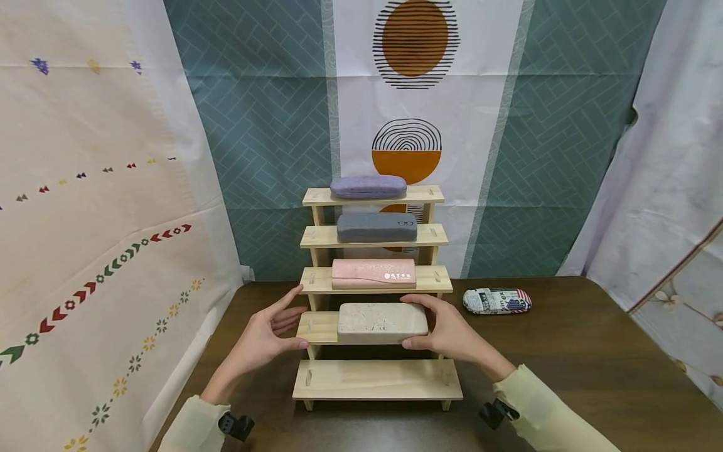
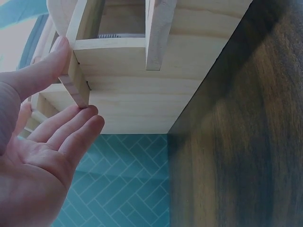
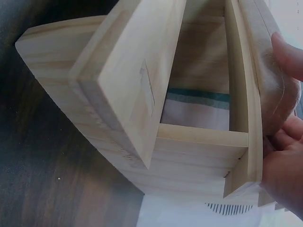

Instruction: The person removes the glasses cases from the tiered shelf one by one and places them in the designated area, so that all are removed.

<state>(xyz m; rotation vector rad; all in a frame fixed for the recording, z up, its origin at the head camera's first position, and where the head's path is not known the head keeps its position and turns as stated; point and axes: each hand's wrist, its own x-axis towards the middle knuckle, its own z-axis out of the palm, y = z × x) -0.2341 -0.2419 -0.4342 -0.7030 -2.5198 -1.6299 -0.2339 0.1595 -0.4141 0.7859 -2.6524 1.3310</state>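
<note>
My right hand grips the right end of a cream, speckled glasses case, its thumb at the front and fingers over the far side. The case lies on the second shelf from the bottom of a pale wooden stepped display rack. At that shelf's left end, my left hand holds the board between thumb and fingertips, as the left wrist view shows. Pink, grey-blue and purple glasses cases lie on the three shelves above. In the right wrist view, the right fingertips are partly hidden by the case.
A newspaper-and-flag-patterned case lies on the dark wooden table, right of the rack. A patterned teal and white cloth hangs behind, with light cloths at both sides. The bottom shelf projects nearest to me.
</note>
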